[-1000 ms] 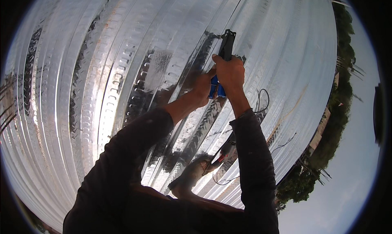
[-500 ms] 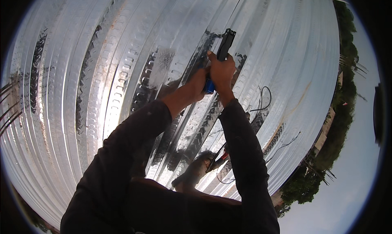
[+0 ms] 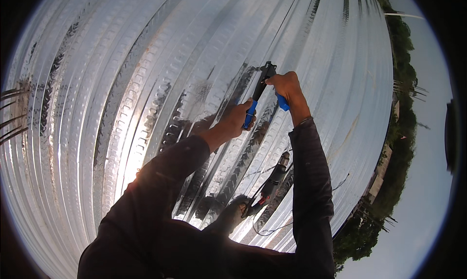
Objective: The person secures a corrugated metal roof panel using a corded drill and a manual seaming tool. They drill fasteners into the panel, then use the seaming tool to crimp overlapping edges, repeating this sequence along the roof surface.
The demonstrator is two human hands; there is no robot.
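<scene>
A hand riveter (image 3: 259, 89) with a black head and blue grips is spread between my two hands over the ribbed metal sheeting (image 3: 204, 45). My left hand (image 3: 234, 119) is wrapped round one blue grip. The other arm of the tool is held in my right hand (image 3: 289, 88), with its blue grip showing below the fingers. The tool's head points away from me and sits close to a rib of the sheeting. Whether it touches the metal, I cannot tell.
A corded drill (image 3: 276, 176) lies on the sheeting below my right forearm, beside my foot (image 3: 228, 216). Its dark cable loops nearby. Reinforcing bars (image 3: 13, 116) stick in at the far left. Beyond the sheeting's right edge stand trees (image 3: 404, 147).
The riveter's two arms have swung apart. My right hand has moved right and down, my left hand slightly down. More of the drill shows beside my right arm.
</scene>
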